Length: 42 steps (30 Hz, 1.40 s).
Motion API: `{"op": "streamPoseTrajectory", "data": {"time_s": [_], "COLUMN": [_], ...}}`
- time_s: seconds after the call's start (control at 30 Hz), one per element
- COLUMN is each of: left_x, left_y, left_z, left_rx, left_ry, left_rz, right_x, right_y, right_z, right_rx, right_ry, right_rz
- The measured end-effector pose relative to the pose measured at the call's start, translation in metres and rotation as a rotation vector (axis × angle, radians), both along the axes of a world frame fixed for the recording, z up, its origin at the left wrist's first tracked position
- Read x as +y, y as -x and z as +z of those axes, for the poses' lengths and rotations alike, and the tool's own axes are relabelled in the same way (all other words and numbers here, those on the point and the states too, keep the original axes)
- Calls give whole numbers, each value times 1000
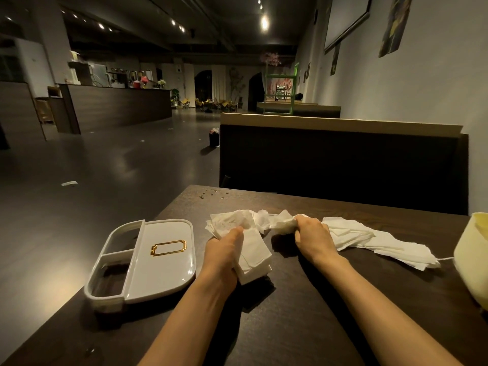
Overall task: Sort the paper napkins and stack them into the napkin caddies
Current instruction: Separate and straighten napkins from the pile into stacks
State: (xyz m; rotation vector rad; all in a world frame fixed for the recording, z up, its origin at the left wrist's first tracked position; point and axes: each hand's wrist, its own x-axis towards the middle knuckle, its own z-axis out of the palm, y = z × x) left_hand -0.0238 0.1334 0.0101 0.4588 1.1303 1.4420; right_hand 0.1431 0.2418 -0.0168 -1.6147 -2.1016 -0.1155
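Neat stack [254,257]: folded white napkins in the left hand, near the middle of the table [290,326].
Left hand [224,256]: curled round the neat stack, with the thumb on top.
Right hand [313,233]: curled tight on a crumpled bunch [280,221], at 1 o'clock from the stack.
Loose napkins [383,241]: spread flat on the table, at 3 o'clock from the right hand.
Caddy [158,260]: at 9 o'clock from the left hand. A lid covers the big part, and two small pockets are open.
Yellow thing [472,257]: far out at 3 o'clock and cut off, so I cannot tell what it is.
Could go wrong: thin paper may rip if the right hand pulls hard. The stack may slip apart if the hold gets loose. Crumbs [214,192] at 12 o'clock may dirty the napkins.
Writing: the gold frame [168,247] on the lid is blank, and there are no words to read.
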Motion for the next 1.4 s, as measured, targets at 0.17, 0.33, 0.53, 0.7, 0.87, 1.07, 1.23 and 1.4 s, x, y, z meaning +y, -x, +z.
{"op": "streamPoseTrajectory", "data": {"time_s": [0.17,0.33,0.53,0.7,0.87,1.07,1.23,1.4], "left_x": [2,-6,-23,-22,-24,-26,-26,-25], "left_y": [-4,-14,-28,-23,-23,-23,-24,-23], "left_z": [-2,0,12,13,10,10,11,11], "left_rx": [3,2,-26,-40,41,76,115,52], "left_ry": [7,-69,-163,-128,-122,-202,-184,-148], "left_rz": [-5,-154,-513,-614,-631,-658,-580,-542], "right_x": [-41,-89,-91,-87,-86,-76,-76,-81], "right_y": [-17,-31,-23,-20,-22,-31,-37,-28], "right_z": [39,80,79,79,77,68,77,76], "right_rx": [679,1193,1178,942,973,1078,1492,1271], "right_ry": [229,632,905,772,776,701,744,738], "right_rz": [126,380,479,237,194,176,135,155]}}
